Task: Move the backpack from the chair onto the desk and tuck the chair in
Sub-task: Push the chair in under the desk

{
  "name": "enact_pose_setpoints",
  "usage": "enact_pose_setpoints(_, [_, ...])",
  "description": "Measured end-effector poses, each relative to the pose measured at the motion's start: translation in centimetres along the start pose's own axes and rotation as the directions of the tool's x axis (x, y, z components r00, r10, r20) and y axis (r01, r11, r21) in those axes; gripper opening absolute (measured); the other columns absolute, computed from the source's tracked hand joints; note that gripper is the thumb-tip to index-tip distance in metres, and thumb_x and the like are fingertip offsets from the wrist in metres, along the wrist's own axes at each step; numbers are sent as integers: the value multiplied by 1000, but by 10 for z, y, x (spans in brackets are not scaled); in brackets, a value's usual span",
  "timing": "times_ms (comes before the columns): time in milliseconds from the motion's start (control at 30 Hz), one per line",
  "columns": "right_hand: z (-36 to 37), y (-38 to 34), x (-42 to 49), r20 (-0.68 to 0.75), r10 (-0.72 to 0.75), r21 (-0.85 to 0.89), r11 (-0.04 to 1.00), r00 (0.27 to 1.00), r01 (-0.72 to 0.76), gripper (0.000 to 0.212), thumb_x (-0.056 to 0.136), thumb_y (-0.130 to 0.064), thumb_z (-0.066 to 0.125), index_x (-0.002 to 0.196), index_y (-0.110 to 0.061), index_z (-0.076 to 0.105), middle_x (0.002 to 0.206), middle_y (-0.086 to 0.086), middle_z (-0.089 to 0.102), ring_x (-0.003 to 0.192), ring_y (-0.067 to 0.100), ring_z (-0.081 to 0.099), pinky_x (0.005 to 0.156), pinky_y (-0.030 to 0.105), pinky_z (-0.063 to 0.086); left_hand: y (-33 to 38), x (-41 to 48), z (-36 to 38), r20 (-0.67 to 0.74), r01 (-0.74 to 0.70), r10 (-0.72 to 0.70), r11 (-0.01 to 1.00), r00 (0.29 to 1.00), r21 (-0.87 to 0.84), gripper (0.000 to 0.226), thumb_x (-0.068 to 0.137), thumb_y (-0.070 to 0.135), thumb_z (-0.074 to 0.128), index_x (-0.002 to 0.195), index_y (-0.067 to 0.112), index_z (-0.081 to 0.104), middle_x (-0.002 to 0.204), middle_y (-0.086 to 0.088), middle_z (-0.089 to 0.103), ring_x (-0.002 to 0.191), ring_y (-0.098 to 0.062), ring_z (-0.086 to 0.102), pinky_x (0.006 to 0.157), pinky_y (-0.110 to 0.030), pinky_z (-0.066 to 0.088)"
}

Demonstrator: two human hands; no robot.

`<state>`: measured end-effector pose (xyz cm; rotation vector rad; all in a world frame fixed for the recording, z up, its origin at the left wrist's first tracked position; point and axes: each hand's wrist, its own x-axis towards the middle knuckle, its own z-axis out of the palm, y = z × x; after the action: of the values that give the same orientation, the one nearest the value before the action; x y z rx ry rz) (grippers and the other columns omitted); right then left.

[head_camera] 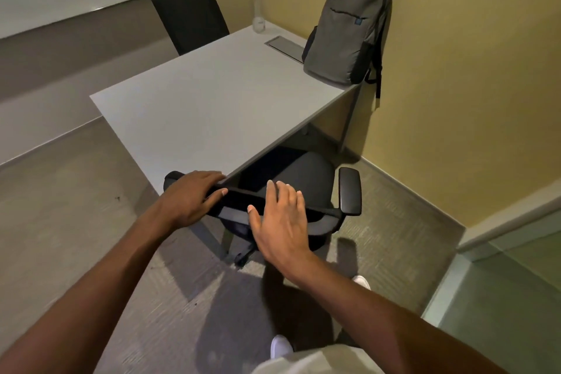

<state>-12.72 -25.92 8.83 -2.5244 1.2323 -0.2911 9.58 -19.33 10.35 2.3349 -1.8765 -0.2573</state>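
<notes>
Clear bottle (258, 6) upright at far desk edge; second black chair (189, 14) behind; cable hatch (285, 46) nearby

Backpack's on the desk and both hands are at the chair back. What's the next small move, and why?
Probably one last short push forward. The backpack stands on the desk, and the chair seat is only partly under it. The left hand rests on the backrest; the right hand is open.

Matt grey cloth backpack (346, 30) – smooth pale desk (194, 106), dark fabric-seated chair (303, 173).
</notes>
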Motion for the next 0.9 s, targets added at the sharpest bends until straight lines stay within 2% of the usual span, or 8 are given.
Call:
enact_pose_setpoints(167, [17, 2, -4, 62, 14, -110, 994, 998, -7, 71, 107, -56, 25, 157, -7, 37, 155, 17, 48, 147, 34, 42, 126, 55, 27, -16, -4, 12, 61, 0, -4, 998, 998, 67, 73, 103, 66, 21, 140, 19, 63, 141, -5, 69, 129, -25, 63, 119, -49, 41])
enact_pose_setpoints(267, [22, 6, 0, 58, 37, -158, 987, 998, -28, 72, 106, -57, 21, 152, -8, 45, 146, 16, 57, 140, 33, 50, 122, 56, 33, -15, 0, 27, 41, 19, -22, 997, 999, 73, 68, 106, 60, 19, 145, 20, 59, 146, -3, 66, 138, -22, 57, 127, -48, 32])
enact_pose_setpoints(400, [18, 17, 13, 61, 110, -186, 978, 992, -97, 72, 104, -59, 18, 135, -8, 59, 127, 15, 67, 123, 33, 60, 114, 54, 40, -10, 9, 38, -56, 4, 2, 995, 998, 98, 59, 109, 55, 21, 132, 24, 65, 130, 1, 74, 123, -20, 65, 109, -44, 46])
enact_pose_setpoints(500, [15, 30, 18, 58, 89, -188, 979, 994, -77, 69, 102, -57, 20, 125, -10, 65, 119, 14, 70, 116, 32, 63, 111, 53, 43, -3, 12, 44, -103, 26, -16, 995, 995, 100, 48, 108, 53, 28, 125, 29, 66, 122, 5, 76, 115, -19, 68, 101, -43, 48])
enact_pose_setpoints(600, [10, 48, 23, 40, 48, -183, 982, 998, -40, 63, 102, -55, 24, 119, -13, 67, 114, 11, 72, 111, 29, 65, 108, 50, 46, 11, 15, 53, -151, 77, -62, 992, 987, 96, 44, 107, 51, 34, 123, 30, 69, 120, 6, 78, 112, -19, 70, 99, -42, 48])
enact_pose_setpoints(900, [-6, 119, 58, 7, -81, -195, 977, 997, 81, 55, 101, -55, 31, 123, -20, 68, 116, 1, 73, 111, 20, 65, 107, 43, 47, 68, 42, 71, -194, 230, -217, 972, 957, 51, 48, 105, 54, 34, 120, 29, 72, 118, 7, 78, 113, -16, 69, 104, -42, 47])
